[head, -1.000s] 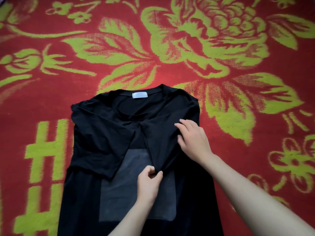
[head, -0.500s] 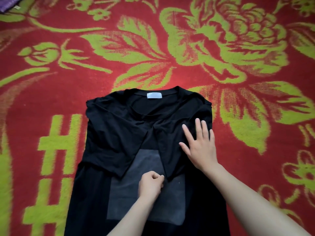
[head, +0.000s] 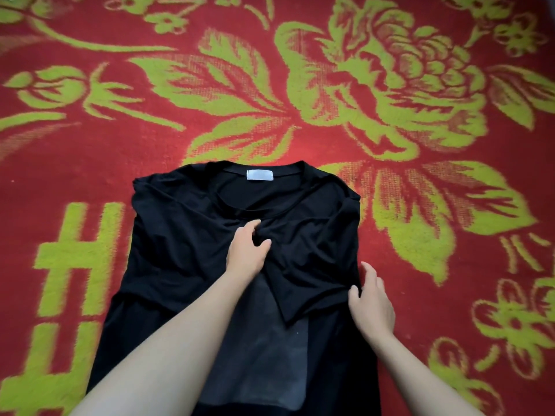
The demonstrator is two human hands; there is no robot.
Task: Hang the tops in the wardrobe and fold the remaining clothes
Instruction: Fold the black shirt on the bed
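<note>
Shirt: a black shirt (head: 141, 340) is laid flat on the carpet (head: 420, 85), filling the view from the centre to 6 o'clock, with its collar (head: 303, 166) turned toward 12 o'clock.
Label: a white label (head: 259, 175) is seen inside the back of the collar, at the 12 o'clock end of the shirt.
Sleeves: both sleeves are folded inward over the chest, the left sleeve (head: 180, 250) at 9 o'clock and the right sleeve (head: 315, 265) at 3 o'clock, and their edges are brought near each other at the middle.
Print: a grey square print (head: 270, 355) is partly covered by the folded sleeves and is exposed toward 6 o'clock.
Left hand: the left hand (head: 244, 253) is placed just below the neckline, and a bunch of black cloth is pinched between its thumb and fingers.
Right hand: the right hand (head: 374, 304) is set at the shirt's 3 o'clock edge, with its thumb laid on the hem of the right sleeve and its fingers raised beside the edge; whether cloth is gripped there cannot be told.
Carpet: a red carpet patterned with large green flowers and leaves is spread under everything.
</note>
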